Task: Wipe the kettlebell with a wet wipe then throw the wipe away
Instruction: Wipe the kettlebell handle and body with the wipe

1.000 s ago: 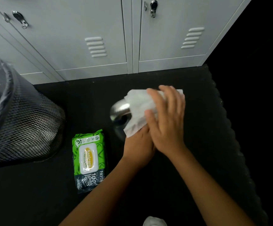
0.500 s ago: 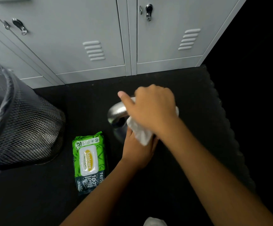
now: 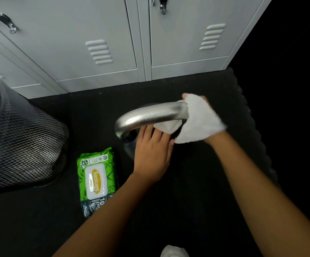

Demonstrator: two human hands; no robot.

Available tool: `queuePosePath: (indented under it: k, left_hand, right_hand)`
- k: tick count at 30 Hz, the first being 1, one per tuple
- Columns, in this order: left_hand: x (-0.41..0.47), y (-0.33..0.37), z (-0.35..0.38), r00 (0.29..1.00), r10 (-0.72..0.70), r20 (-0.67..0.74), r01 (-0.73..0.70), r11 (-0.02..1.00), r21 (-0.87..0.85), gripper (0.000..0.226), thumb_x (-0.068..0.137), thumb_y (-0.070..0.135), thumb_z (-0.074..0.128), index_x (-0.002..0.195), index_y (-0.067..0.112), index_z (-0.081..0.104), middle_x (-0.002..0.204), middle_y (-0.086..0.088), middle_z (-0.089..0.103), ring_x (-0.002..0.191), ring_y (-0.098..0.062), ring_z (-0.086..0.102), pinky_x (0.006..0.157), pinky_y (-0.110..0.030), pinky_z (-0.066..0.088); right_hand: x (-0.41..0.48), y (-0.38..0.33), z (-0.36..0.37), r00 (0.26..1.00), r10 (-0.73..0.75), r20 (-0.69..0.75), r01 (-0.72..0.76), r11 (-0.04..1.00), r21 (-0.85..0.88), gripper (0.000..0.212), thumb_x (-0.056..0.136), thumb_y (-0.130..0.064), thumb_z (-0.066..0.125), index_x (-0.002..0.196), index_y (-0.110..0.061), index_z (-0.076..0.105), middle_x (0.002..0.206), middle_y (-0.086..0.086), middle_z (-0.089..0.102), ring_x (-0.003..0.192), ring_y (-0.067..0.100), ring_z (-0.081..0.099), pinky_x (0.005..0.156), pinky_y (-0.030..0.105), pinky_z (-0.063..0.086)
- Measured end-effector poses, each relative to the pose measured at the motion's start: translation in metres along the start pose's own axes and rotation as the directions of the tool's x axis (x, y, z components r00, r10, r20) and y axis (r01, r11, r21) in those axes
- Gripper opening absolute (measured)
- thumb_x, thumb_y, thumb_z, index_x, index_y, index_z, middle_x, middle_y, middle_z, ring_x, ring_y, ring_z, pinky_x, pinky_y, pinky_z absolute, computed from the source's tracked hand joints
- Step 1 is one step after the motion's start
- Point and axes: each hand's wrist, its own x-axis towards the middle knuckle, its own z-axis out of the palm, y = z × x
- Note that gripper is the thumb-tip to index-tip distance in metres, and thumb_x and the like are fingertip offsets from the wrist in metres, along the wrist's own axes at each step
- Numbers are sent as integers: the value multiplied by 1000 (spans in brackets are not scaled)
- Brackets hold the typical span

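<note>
The kettlebell [image 3: 150, 114] stands on the black floor mat; its shiny silver handle arches across the middle of the view, and the dark body below is mostly hidden. My right hand [image 3: 204, 101] is wrapped in a white wet wipe [image 3: 198, 123] and grips the right end of the handle through it. Only the fingertips and wrist of that hand show. My left hand [image 3: 152, 151] lies flat on the kettlebell's body just under the handle, fingers together, steadying it.
A green pack of wet wipes [image 3: 96, 179] lies on the mat left of the kettlebell. A black mesh bin [image 3: 20, 145] with a liner stands at far left. Grey lockers [image 3: 102, 34] line the back. A white shoe tip [image 3: 174, 252] shows at the bottom.
My right hand has slid with the wipe from the handle's left and middle to its right end, baring the silver handle. The left hand has stayed on the body.
</note>
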Motion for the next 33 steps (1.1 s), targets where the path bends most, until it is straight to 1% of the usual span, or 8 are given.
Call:
queuePosePath:
  k: [3,7,12,16,20,23,28,33]
  left_hand:
    - [-1,-1,-1,998,-32,52,33,999,-13,43,98,34,35,134,17,50,136,-8,52,130,-28,38,117,-35,7]
    - [-1,0,-2,999,4,32,-4,1000,-11,39,95,33,38,124,14,56,128,-10,57,123,-31,47,114,-37,13]
    - [0,1,1,998,-9,-57,2,993,-120,45,93,25,53,134,15,37,135,-11,48,127,-29,40,115,-34,12]
    - [2,0,-4,1000,3,5,-2,995,-97,42,96,31,43,137,20,44,139,-4,48,132,-25,38,116,-34,12]
    - [-1,-2,-8,999,38,10,-37,998,-50,33,93,31,46,123,18,47,120,-6,55,118,-26,42,111,-36,16]
    - [0,-2,-6,995,37,97,-38,999,7,39,92,34,41,125,17,51,127,-9,56,124,-29,39,115,-34,4]
    - [1,-3,-7,974,-49,220,65,996,-62,62,90,50,19,141,18,38,145,-9,43,138,-27,33,118,-39,10]
    - [1,1,-10,995,6,99,-11,999,49,40,94,36,41,130,19,48,131,-4,54,126,-24,39,111,-38,14]
  right_hand:
    - [7,-28,3,992,119,-44,-126,957,-261,38,98,0,36,65,-16,31,73,-2,31,69,9,41,59,18,38]
    - [0,-36,15,945,-285,162,312,633,-708,33,99,-28,36,112,-8,59,104,7,60,93,19,58,74,26,43]
    - [-17,10,36,695,-708,126,502,352,-790,35,97,-29,30,94,-14,62,87,0,60,79,8,47,73,14,33]
    - [-7,36,25,657,-753,51,624,504,-598,32,98,-22,33,105,-9,61,98,4,61,94,10,50,82,21,40]
    - [8,6,9,962,-272,-5,267,951,-158,30,93,-24,43,68,-12,54,59,-7,52,58,5,50,60,25,39]
    - [15,-28,5,988,34,149,49,853,-519,31,94,-28,47,64,-18,48,66,-2,50,63,10,49,61,29,35]
    - [2,10,24,722,-677,141,579,480,-659,35,97,-29,42,77,-11,63,72,-4,60,67,11,54,62,20,40]
    - [0,40,9,959,-261,-108,268,962,53,32,102,-32,36,94,-11,59,85,0,60,77,7,60,67,20,47]
